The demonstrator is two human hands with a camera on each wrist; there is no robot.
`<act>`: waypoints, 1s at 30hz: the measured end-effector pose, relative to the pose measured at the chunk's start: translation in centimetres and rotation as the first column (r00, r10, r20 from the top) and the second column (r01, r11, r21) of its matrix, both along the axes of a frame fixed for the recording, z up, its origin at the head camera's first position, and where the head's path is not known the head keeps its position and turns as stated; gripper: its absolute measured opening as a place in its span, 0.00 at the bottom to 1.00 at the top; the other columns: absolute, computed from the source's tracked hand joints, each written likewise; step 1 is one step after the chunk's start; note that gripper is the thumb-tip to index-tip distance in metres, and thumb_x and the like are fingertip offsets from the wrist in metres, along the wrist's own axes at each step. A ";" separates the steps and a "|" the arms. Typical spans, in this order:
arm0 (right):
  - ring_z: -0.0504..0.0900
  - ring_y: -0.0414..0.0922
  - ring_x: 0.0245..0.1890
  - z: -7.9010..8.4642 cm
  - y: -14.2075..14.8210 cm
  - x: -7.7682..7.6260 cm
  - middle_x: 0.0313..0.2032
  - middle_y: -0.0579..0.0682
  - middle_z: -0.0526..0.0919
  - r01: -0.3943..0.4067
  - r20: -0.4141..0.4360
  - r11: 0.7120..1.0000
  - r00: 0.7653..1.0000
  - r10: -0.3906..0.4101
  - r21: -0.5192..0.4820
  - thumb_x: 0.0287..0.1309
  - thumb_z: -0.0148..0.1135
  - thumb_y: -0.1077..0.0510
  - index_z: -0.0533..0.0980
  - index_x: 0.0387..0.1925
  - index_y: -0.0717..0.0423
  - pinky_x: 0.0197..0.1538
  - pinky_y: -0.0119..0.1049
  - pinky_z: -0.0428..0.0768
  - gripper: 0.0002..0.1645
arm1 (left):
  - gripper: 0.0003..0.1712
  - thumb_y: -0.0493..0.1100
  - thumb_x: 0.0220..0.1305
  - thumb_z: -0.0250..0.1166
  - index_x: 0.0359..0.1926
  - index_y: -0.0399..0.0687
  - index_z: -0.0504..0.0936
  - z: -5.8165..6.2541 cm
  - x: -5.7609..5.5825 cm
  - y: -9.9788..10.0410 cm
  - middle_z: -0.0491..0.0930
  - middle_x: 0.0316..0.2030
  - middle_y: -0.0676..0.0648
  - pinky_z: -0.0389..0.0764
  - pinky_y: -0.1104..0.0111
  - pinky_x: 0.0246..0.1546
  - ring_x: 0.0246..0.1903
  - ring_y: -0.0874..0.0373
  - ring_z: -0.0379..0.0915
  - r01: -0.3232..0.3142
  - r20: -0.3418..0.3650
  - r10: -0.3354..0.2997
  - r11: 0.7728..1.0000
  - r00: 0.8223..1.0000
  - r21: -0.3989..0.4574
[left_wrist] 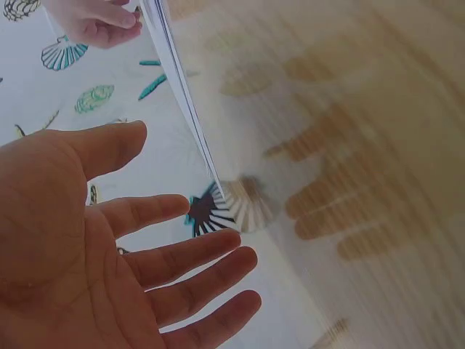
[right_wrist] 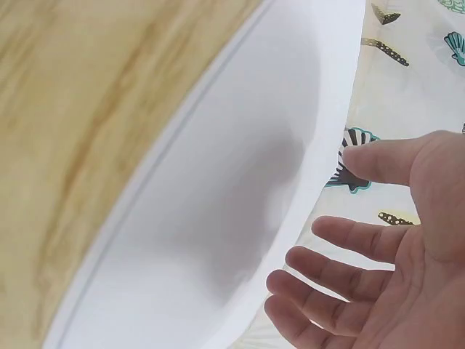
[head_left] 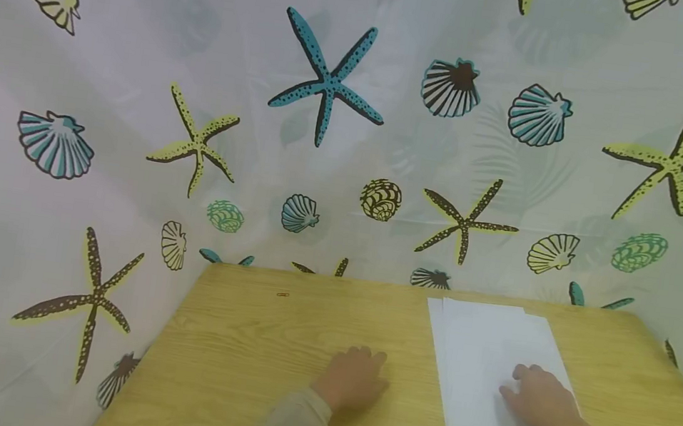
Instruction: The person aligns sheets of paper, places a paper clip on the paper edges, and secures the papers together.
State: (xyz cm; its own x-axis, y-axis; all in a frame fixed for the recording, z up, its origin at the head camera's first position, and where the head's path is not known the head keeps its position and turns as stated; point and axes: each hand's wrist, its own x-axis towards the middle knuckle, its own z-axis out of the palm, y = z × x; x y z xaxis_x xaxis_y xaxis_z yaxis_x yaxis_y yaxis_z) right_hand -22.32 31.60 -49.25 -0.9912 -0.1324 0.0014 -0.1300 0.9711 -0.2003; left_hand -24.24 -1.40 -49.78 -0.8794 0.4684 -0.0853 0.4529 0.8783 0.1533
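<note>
White sheets of paper lie slightly fanned on the right part of the wooden table. Over the sheets hovers my right hand, fingers loosely bent and apart from the thumb, casting a shadow on the paper. Nothing sits between those fingers in the right wrist view. To the left of the paper, my left hand is held low over bare wood, palm down. Its spread fingers carry nothing, and the tabletop mirrors them in the left wrist view.
A small red paper clip lies near the table's back left edge. A curtain printed with starfish and shells hangs behind the table and along both sides. Dark bits show by each cuff at the bottom of the head view.
</note>
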 end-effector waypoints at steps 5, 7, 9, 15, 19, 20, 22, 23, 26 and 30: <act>0.78 0.58 0.34 -0.2 0.4 -0.1 0.32 0.60 0.78 0.019 0.044 1.000 0.999 -0.018 -0.019 0.56 0.60 0.50 0.75 0.42 0.71 0.39 0.56 0.77 0.25 | 0.28 0.59 0.65 0.55 0.61 0.54 0.72 -0.1 0.4 1.6 0.76 0.51 0.47 0.75 0.57 0.49 0.52 0.51 0.71 0.050 -0.014 -0.050 0.999 0.999 -0.014; 0.78 0.60 0.36 -0.3 0.6 -0.2 0.33 0.60 0.79 0.018 0.050 0.999 0.999 -0.017 -0.031 0.56 0.60 0.50 0.75 0.42 0.71 0.40 0.57 0.76 0.25 | 0.26 0.59 0.64 0.55 0.60 0.54 0.73 -0.2 0.6 2.2 0.76 0.49 0.47 0.75 0.58 0.48 0.50 0.52 0.71 0.065 -0.010 -0.066 0.998 0.998 -0.016; 0.78 0.61 0.37 -0.4 0.7 -0.3 0.33 0.61 0.79 0.020 0.052 0.999 0.998 -0.017 -0.045 0.55 0.60 0.51 0.75 0.41 0.71 0.40 0.58 0.76 0.25 | 0.26 0.59 0.64 0.55 0.59 0.56 0.73 -0.3 0.9 2.6 0.76 0.47 0.48 0.75 0.58 0.47 0.49 0.53 0.71 0.074 0.000 -0.074 0.997 0.997 -0.020; 0.78 0.61 0.37 -0.8 1.1 -0.8 0.34 0.62 0.79 0.025 0.069 0.998 0.997 -0.021 -0.049 0.55 0.60 0.50 0.74 0.41 0.72 0.41 0.58 0.76 0.26 | 0.27 0.60 0.63 0.56 0.61 0.61 0.71 -0.4 1.5 4.0 0.73 0.52 0.50 0.74 0.59 0.51 0.52 0.54 0.68 0.111 0.016 -0.111 0.992 0.994 -0.058; 0.78 0.61 0.36 -0.8 1.6 -0.9 0.33 0.62 0.79 0.027 0.073 0.999 0.997 -0.023 -0.044 0.56 0.60 0.50 0.74 0.41 0.73 0.41 0.57 0.76 0.26 | 0.26 0.60 0.63 0.57 0.61 0.63 0.72 -0.7 1.6 4.9 0.72 0.54 0.52 0.74 0.60 0.51 0.54 0.56 0.67 0.157 0.006 -0.157 0.985 0.988 -0.071; 0.78 0.60 0.36 -0.7 1.7 -0.9 0.33 0.62 0.79 0.027 0.072 0.999 0.997 -0.024 -0.042 0.56 0.60 0.50 0.74 0.41 0.73 0.40 0.57 0.76 0.26 | 0.25 0.60 0.63 0.57 0.59 0.62 0.73 -0.7 1.6 5.2 0.73 0.53 0.52 0.74 0.60 0.50 0.53 0.56 0.68 0.165 0.001 -0.166 0.984 0.986 -0.072; 0.78 0.59 0.35 -0.6 2.0 -0.9 0.32 0.61 0.78 0.022 0.064 0.999 0.998 -0.019 -0.039 0.56 0.60 0.51 0.74 0.41 0.73 0.39 0.57 0.76 0.25 | 0.23 0.59 0.62 0.58 0.57 0.62 0.74 -0.9 1.5 5.6 0.74 0.51 0.53 0.75 0.62 0.48 0.50 0.57 0.69 0.181 -0.010 -0.183 0.981 0.983 -0.073; 0.78 0.59 0.34 -0.6 2.1 -1.0 0.32 0.61 0.78 0.021 0.061 0.999 0.998 -0.019 -0.037 0.56 0.60 0.51 0.74 0.41 0.73 0.39 0.57 0.76 0.25 | 0.22 0.59 0.62 0.58 0.55 0.61 0.75 -1.0 1.5 5.8 0.74 0.49 0.53 0.75 0.62 0.47 0.49 0.58 0.69 0.190 -0.019 -0.192 0.979 0.981 -0.074; 0.77 0.60 0.35 -0.4 2.3 -1.0 0.32 0.62 0.78 0.034 0.074 0.999 0.997 -0.031 -0.037 0.56 0.60 0.50 0.73 0.41 0.73 0.38 0.57 0.76 0.26 | 0.17 0.58 0.62 0.58 0.49 0.61 0.77 -1.0 1.5 6.6 0.74 0.44 0.54 0.76 0.63 0.43 0.44 0.58 0.69 0.217 -0.021 -0.219 0.973 0.975 -0.075; 0.77 0.60 0.35 -0.1 2.5 -1.1 0.34 0.63 0.76 0.057 0.108 0.998 0.993 -0.053 -0.033 0.56 0.59 0.50 0.72 0.43 0.74 0.37 0.57 0.76 0.27 | 0.13 0.56 0.61 0.58 0.45 0.61 0.77 -0.9 1.7 7.5 0.73 0.43 0.53 0.75 0.62 0.43 0.43 0.58 0.68 0.236 0.000 -0.237 0.969 0.972 -0.072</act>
State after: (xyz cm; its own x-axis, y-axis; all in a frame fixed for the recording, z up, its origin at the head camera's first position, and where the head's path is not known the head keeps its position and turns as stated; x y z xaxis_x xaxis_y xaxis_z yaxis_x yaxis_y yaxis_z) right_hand -23.40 34.13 -49.32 -0.9917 -0.0791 -0.1010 -0.0523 0.9681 -0.2449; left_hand -22.58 6.06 -50.65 -0.7452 0.6563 -0.1185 0.6502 0.7544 0.0898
